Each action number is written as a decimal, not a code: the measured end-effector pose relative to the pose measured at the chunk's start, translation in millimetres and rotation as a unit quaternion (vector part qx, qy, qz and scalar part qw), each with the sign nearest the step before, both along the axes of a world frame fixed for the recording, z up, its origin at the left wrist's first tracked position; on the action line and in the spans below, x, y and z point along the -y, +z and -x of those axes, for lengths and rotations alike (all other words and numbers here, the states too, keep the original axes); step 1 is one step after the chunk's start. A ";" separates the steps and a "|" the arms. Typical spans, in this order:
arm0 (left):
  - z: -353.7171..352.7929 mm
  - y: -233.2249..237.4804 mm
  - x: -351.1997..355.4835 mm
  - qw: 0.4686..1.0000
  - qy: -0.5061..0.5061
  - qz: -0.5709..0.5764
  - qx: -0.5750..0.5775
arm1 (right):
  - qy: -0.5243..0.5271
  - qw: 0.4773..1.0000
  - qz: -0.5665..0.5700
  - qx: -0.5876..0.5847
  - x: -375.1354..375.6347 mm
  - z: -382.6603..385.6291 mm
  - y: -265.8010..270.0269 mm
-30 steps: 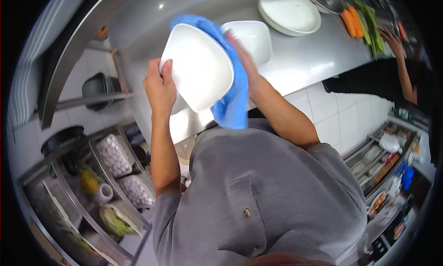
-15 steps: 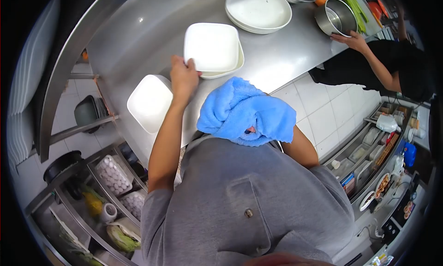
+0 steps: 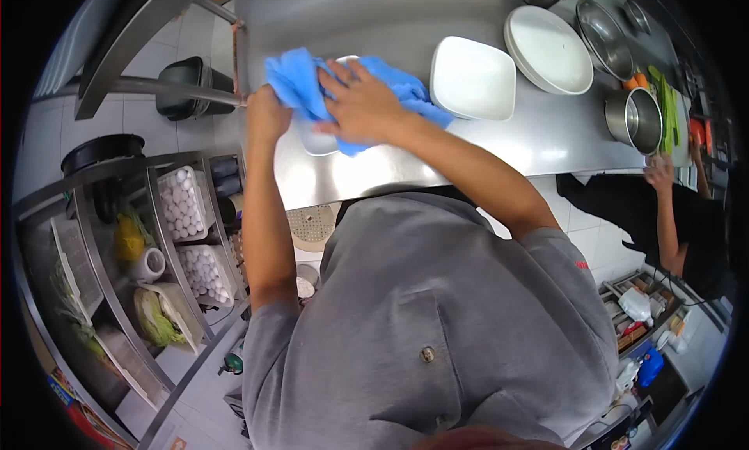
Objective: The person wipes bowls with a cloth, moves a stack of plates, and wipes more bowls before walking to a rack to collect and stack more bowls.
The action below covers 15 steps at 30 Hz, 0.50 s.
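A white square dish [image 3: 316,138] lies on the steel counter, mostly hidden under a blue cloth [image 3: 406,83]. My left hand [image 3: 268,115] is closed at the dish's left edge, with a fold of cloth over its fingertips; the exact grip is partly hidden. My right hand [image 3: 363,105] lies over the cloth with its fingers spread, pressing it onto the dish. To the right stand stacked white square dishes [image 3: 472,79], touched by neither hand.
White oval dishes [image 3: 550,51] are stacked farther right on the counter [image 3: 328,13], near a strainer [image 3: 605,40] and a steel pot [image 3: 633,121]. A co-worker's hand [image 3: 661,173] is near the pot. Shelves with egg trays [image 3: 183,204] stand at lower left.
My left hand has left the stacked square dishes and moved to the single dish. My right hand has brought the blue cloth from in front of my body onto that dish. The view has turned left.
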<state>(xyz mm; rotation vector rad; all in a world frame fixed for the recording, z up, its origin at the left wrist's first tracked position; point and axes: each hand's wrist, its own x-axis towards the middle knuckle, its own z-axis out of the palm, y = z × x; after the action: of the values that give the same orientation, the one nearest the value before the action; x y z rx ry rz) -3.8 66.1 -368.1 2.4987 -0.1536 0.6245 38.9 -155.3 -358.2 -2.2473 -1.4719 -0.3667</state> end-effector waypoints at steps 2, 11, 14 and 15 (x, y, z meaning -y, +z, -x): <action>6.7 13.8 18.2 0.977 0.126 -0.051 -0.164 | 0.014 0.999 0.032 -0.021 -3.1 17.3 -7.1; 18.4 33.9 43.2 0.983 0.159 -0.051 -0.082 | 0.183 0.890 0.133 -0.396 31.6 -16.4 25.0; 27.6 43.4 44.7 0.978 0.187 -0.067 -0.055 | 0.156 0.741 -0.184 -0.626 68.5 -13.2 29.1; 31.8 46.2 46.0 0.974 0.212 -0.062 -0.057 | 0.105 0.603 -0.377 -0.695 77.5 -6.6 37.7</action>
<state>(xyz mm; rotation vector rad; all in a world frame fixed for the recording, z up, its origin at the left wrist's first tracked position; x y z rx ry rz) -35.6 20.1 -321.9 2.7005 0.4072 0.6496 45.5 -232.7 -320.4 -0.9458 -0.4406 0.6524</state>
